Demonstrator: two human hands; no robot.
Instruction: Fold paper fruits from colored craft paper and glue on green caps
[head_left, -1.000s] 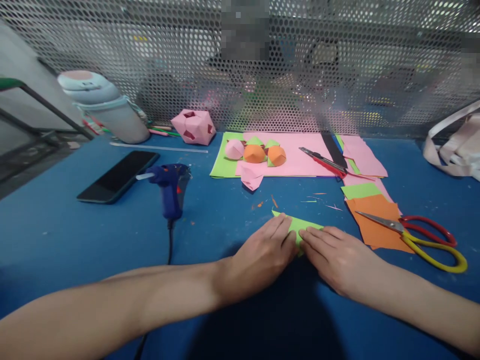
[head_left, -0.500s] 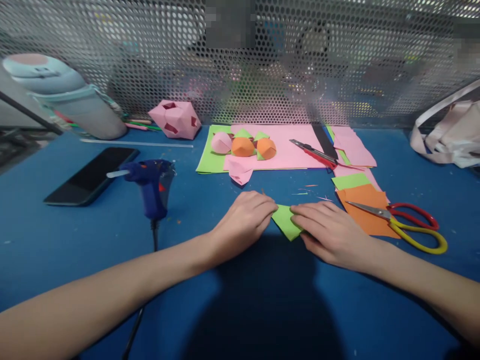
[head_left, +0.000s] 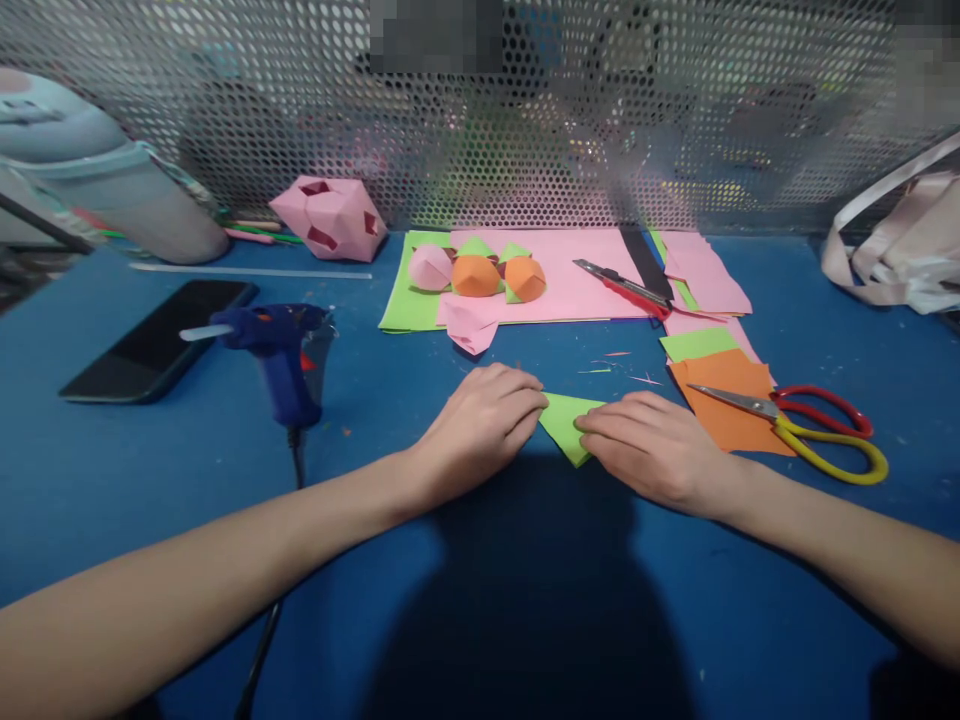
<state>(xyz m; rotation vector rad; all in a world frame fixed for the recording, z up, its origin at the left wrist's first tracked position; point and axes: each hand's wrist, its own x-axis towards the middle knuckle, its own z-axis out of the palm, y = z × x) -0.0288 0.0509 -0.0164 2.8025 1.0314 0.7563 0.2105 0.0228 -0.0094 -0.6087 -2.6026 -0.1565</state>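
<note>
A small piece of green paper (head_left: 567, 424), folded to a triangle with one point toward me, lies on the blue table. My left hand (head_left: 478, 422) has its fingers curled together at the paper's left corner, pinching it. Over the right part of the paper, my right hand (head_left: 661, 452) holds it with bent fingers, hiding that corner. Just beyond my left hand sits a folded pink paper piece (head_left: 471, 328). Near my right hand, scissors (head_left: 780, 408) with red and yellow handles rest across orange paper (head_left: 724, 420).
A blue glue gun (head_left: 279, 362) stands at left beside a phone (head_left: 161, 345). Behind lie a pink paper polyhedron (head_left: 352, 225), orange paper shapes (head_left: 475, 277), pink sheets (head_left: 559, 300) and a utility knife (head_left: 622, 288). A perforated metal panel (head_left: 570, 190) bounds the table's back.
The view has shifted slightly, so most things sit a little higher and further left. My right fingers have slid slightly along the green paper, uncovering more of its upper edge.
</note>
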